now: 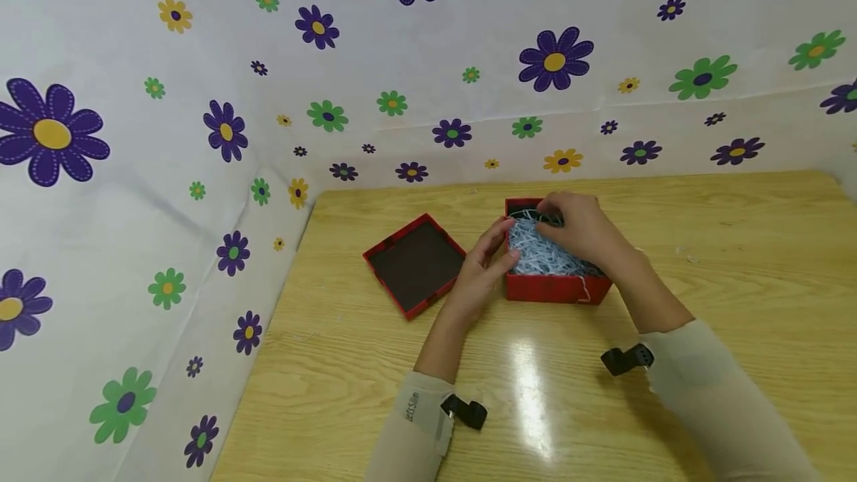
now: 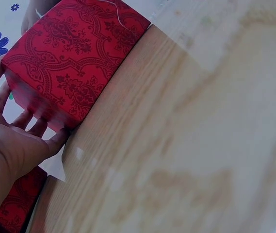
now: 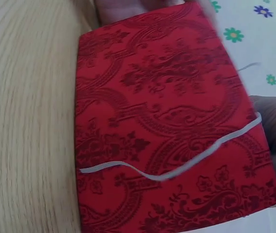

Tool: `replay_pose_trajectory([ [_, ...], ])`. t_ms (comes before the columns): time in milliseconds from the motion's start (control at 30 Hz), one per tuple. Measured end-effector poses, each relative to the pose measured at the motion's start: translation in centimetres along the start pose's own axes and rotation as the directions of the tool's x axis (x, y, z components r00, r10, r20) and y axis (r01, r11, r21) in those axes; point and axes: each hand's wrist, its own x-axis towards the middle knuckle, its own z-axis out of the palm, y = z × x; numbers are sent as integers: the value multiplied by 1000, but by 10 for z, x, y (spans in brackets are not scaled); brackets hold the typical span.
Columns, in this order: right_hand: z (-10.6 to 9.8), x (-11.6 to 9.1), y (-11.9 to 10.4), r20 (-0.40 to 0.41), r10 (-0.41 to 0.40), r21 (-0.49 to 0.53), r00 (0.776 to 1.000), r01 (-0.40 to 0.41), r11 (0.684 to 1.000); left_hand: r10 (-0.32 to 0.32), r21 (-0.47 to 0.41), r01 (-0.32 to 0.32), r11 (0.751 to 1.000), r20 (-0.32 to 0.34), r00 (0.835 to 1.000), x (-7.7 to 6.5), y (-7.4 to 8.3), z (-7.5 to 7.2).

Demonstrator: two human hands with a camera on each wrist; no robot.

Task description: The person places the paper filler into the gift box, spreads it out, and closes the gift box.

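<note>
A red patterned box (image 1: 556,289), filled with pale blue shredded paper (image 1: 538,250), sits on the wooden table. My left hand (image 1: 478,274) holds it at the left side; in the left wrist view, the fingers (image 2: 38,127) lie against the wall. Over the far part of the box, my right hand (image 1: 581,227) reaches down to the paper, thumb and fingers spaced apart. The right wrist view shows a white strand (image 3: 162,175) hanging across the box's front, with that hand mostly hidden behind. A dark interior shows at the box's back left corner.
A red-rimmed square lid (image 1: 418,266) with a dark inside lies left of the box, close to my left forearm. Small paper scraps (image 1: 686,254) are on the table (image 1: 750,333) to the right. A flower-printed white cloth (image 1: 428,50) stands behind and left.
</note>
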Motion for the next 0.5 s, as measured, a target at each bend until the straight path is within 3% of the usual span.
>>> replay_pose_trajectory([
  [233, 10, 2, 4, 41, -10, 78, 999, 7, 997, -1, -8, 1, 1000, 8, 1000, -2, -3, 0],
  [500, 18, -11, -4, 131, -173, 109, 976, 159, 981, -6, -18, 6, 1000, 18, 1000, -2, 0, -1],
])
